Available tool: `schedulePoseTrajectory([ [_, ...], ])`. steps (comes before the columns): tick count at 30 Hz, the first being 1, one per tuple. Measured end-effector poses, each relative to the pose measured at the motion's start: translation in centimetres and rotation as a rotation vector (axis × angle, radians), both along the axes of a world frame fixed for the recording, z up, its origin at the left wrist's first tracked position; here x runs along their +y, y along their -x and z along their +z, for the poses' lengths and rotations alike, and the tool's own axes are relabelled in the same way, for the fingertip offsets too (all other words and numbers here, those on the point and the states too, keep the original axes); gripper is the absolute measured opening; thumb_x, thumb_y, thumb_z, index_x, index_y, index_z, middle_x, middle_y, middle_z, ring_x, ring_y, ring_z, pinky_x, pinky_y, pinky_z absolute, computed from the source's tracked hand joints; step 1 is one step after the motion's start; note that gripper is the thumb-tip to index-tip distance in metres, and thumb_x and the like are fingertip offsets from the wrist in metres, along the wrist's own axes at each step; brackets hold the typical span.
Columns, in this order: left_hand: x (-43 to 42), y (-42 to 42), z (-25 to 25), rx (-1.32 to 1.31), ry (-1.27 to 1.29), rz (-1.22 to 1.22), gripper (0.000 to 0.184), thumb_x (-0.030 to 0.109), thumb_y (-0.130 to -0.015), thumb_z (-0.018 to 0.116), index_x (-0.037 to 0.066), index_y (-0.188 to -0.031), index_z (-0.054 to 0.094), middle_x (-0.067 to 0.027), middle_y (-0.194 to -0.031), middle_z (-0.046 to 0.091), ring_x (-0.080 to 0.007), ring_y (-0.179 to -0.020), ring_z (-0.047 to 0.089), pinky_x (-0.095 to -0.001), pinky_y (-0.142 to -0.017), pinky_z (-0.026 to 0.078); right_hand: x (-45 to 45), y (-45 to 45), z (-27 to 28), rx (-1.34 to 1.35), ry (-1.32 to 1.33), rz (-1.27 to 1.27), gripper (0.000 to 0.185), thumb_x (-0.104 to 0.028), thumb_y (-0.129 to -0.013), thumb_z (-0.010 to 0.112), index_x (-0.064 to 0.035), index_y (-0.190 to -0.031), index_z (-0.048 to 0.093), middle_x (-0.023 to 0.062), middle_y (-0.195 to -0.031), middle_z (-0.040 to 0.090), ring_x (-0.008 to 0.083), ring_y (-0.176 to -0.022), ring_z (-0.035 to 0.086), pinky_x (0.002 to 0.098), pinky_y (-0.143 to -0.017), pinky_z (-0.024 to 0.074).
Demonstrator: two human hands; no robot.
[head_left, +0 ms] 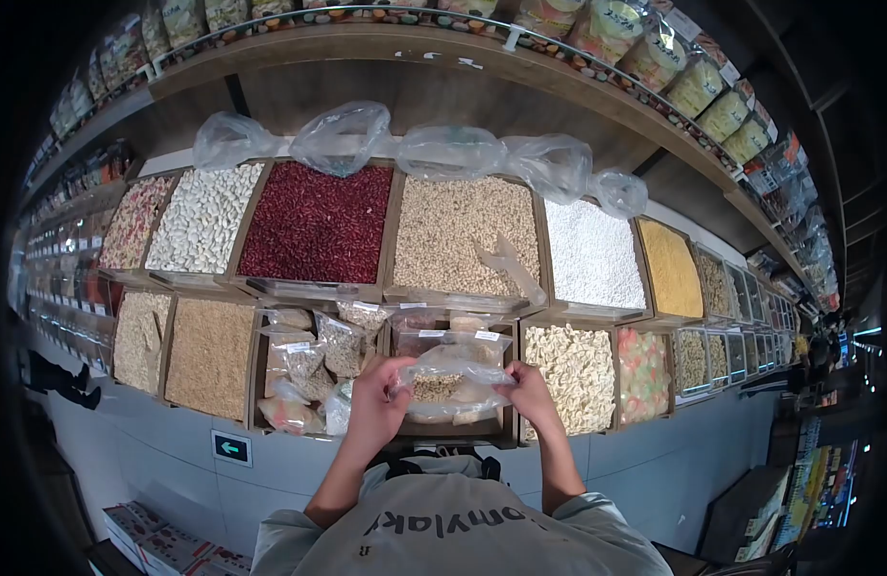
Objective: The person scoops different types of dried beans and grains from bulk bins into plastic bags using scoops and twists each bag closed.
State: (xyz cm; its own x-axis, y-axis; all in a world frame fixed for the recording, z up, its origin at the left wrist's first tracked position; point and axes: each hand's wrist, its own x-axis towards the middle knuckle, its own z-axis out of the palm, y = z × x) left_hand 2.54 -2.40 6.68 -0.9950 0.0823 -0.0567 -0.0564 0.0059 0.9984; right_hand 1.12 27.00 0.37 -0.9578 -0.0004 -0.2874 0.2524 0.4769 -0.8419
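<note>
A clear plastic bag [453, 370] is stretched between my two hands, its mouth spread wide, with beige beans or grains [436, 388] visible inside it. My left hand [378, 392] pinches the bag's left edge, and my right hand [528, 392] pinches its right edge. Below the bag is a wooden bin [506, 422] with some packed bags in it. Just left of my left hand, another bin holds several filled clear bags [309, 360].
Behind are bins of red beans [314, 221], beige beans [463, 226], white grain [592, 254] and yellow grain [671, 269]. A scoop [511, 269] lies on the beige beans. Crumpled plastic bags [343, 134] line the bins' back edge. Pale dried pieces [568, 379] fill a bin at right.
</note>
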Motion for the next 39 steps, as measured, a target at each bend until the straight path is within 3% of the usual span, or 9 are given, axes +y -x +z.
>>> schedulePoseTrajectory([
  [2, -0.2, 0.4, 1.1, 0.225, 0.347, 0.126, 0.039, -0.012, -0.074, 0.062, 0.003, -0.11, 0.064, 0.0001, -0.075, 0.047, -0.0097, -0.063, 0.045, -0.0245, -0.057, 0.037, -0.3, -0.2, 1.8, 0.086, -0.094, -0.006, 0.017, -0.006, -0.079, 0.072, -0.0002, -0.081, 0.057, 0.0073, -0.068, 0.059, 0.0186, -0.058, 0.054, 0.0366, -0.055, 0.0437],
  [8, -1.1, 1.2, -0.5, 0.178, 0.414, 0.28, 0.023, -0.007, -0.079, 0.062, 0.001, -0.101, 0.065, -0.0033, -0.065, 0.042, -0.0116, -0.059, 0.04, -0.0273, -0.054, 0.036, -1.5, -0.3, 4.0, 0.2, -0.28, -0.144, 0.025, -0.013, -0.083, 0.07, 0.0015, -0.073, 0.052, 0.0135, -0.056, 0.051, 0.0221, -0.054, 0.053, 0.0371, -0.055, 0.0431],
  [12, -1.1, 0.9, -3.8, 0.079, 0.296, 0.192, 0.008, 0.005, -0.087, 0.062, -0.002, -0.09, 0.061, -0.0111, -0.064, 0.048, -0.0222, -0.057, 0.045, -0.0353, -0.056, 0.041, -2.4, -0.3, 2.7, 0.22, -0.011, -0.246, 0.02, -0.012, -0.092, 0.062, -0.0005, -0.08, 0.052, 0.0085, -0.06, 0.055, 0.0169, -0.054, 0.052, 0.033, -0.053, 0.0445],
  [15, -0.5, 0.8, -3.9, 0.1, 0.403, 0.183, 0.024, 0.018, -0.096, 0.055, -0.003, -0.085, 0.057, -0.0122, -0.063, 0.05, -0.0217, -0.057, 0.046, -0.0362, -0.056, 0.04, -2.4, -0.4, 1.8, 0.12, 0.34, -0.319, 0.016, -0.013, -0.097, 0.056, -0.0035, -0.085, 0.051, 0.0019, -0.062, 0.051, 0.0119, -0.052, 0.047, 0.0287, -0.051, 0.0429],
  [18, -0.1, 0.7, -5.0, 0.003, 0.122, 0.205, 0.03, 0.021, -0.099, 0.054, 0.0, -0.078, 0.056, -0.0075, -0.064, 0.052, -0.0167, -0.058, 0.048, -0.0322, -0.055, 0.04, -3.0, -0.6, 3.2, -0.105, 0.631, -0.399, 0.015, -0.015, -0.1, 0.053, -0.0076, -0.087, 0.05, -0.0037, -0.062, 0.042, 0.0077, -0.05, 0.039, 0.025, -0.046, 0.0366],
  [20, -0.5, 1.0, -4.1, -0.394, -0.318, 0.14, 0.027, 0.019, -0.099, 0.054, 0.006, -0.076, 0.054, -0.0006, -0.063, 0.049, -0.0115, -0.057, 0.047, -0.0279, -0.054, 0.039, -3.4, -0.6, 4.7, -0.231, 0.768, -0.45, 0.015, -0.016, -0.1, 0.053, -0.0098, -0.087, 0.049, -0.0058, -0.061, 0.036, 0.006, -0.049, 0.034, 0.0239, -0.044, 0.0317],
  [29, -1.6, 0.9, -0.8, -0.487, -1.034, -0.012, 0.012, 0.0, -0.091, 0.055, 0.009, -0.086, 0.05, 0.0023, -0.071, 0.048, -0.0073, -0.061, 0.048, -0.024, -0.054, 0.037, -1.5, -0.8, 6.1, -0.381, 1.462, -0.275, 0.018, -0.012, -0.096, 0.056, -0.009, -0.079, 0.05, -0.0022, -0.064, 0.042, 0.0086, -0.053, 0.038, 0.0246, -0.047, 0.0328],
  [36, -3.0, 0.1, 1.1, -0.224, -0.726, -0.007, 0.023, -0.012, -0.084, 0.056, 0.008, -0.085, 0.047, 0.0028, -0.071, 0.048, -0.0039, -0.061, 0.046, -0.0207, -0.055, 0.036, -1.9, -1.5, 9.5, -0.199, 1.449, -0.206, 0.025, -0.008, -0.095, 0.055, -0.01, -0.072, 0.046, -0.0024, -0.06, 0.04, 0.0095, -0.053, 0.039, 0.025, -0.047, 0.0323],
  [39, -2.7, -0.3, 1.7, -0.089, -0.321, 0.215, 0.021, -0.009, -0.088, 0.057, 0.008, -0.085, 0.045, 0.0039, -0.071, 0.046, -0.002, -0.06, 0.044, -0.0191, -0.053, 0.035, -2.0, -1.6, 11.0, -0.106, 1.322, -0.215, 0.031, -0.003, -0.095, 0.054, -0.01, -0.067, 0.043, -0.0024, -0.057, 0.038, 0.0099, -0.05, 0.037, 0.0248, -0.044, 0.03],
])
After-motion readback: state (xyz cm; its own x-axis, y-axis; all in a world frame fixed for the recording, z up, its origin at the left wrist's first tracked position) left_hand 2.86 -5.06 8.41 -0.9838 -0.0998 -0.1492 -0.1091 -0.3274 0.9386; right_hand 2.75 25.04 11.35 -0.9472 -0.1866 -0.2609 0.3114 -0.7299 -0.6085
